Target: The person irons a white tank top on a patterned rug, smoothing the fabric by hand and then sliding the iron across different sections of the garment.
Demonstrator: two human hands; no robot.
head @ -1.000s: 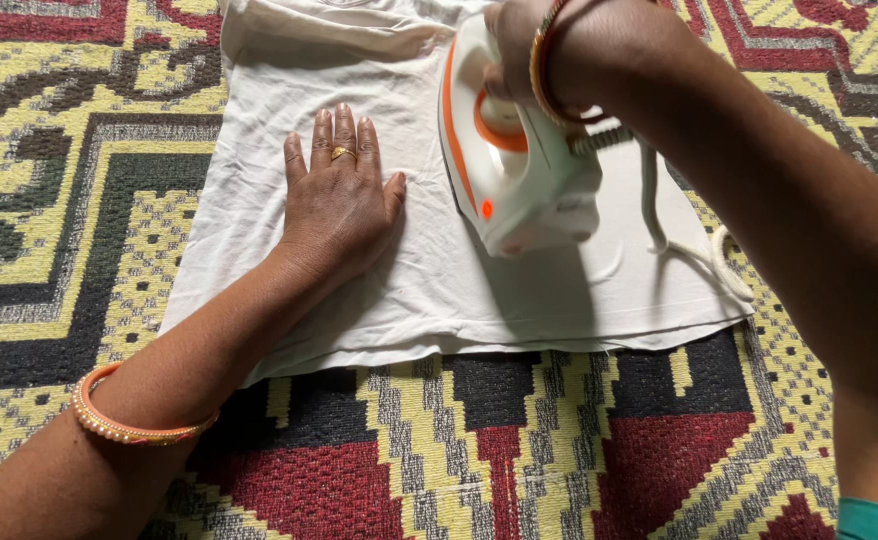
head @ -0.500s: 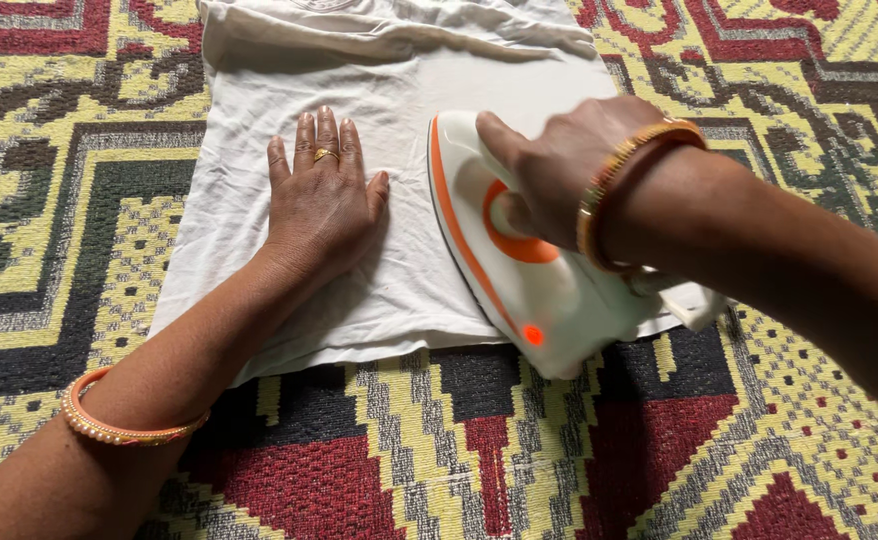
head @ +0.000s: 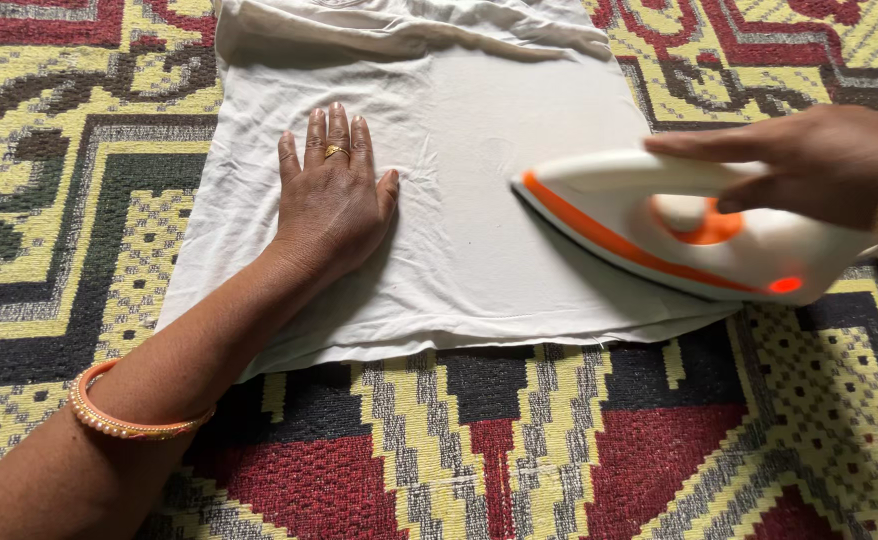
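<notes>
White-and-orange iron (head: pixel 679 235) is lying on the right edge of the white cloth (head: pixel 459 200) — right hand (head: pixel 809 165) fingers clamped on its handle, left hand (head: pixel 334 200) pressing flat, fingers together — cloth is lying on the patterned mat (head: pixel 519 440).

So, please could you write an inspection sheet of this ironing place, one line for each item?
Surface: patterned woven mat in yellow, red, black and green, lying flat.
Job's things: white cloth spread on the mat, far edge folded and creased; white and orange iron resting on the cloth's right part, tip pointing left, a red light lit near its heel.
Clutter: nothing seen.
Hands: left hand pressed flat on the cloth, fingers spread, with a ring; right hand gripping the iron's handle. A bangle on each wrist.
Cables: nothing seen.
Surroundings: only the mat in view.
</notes>
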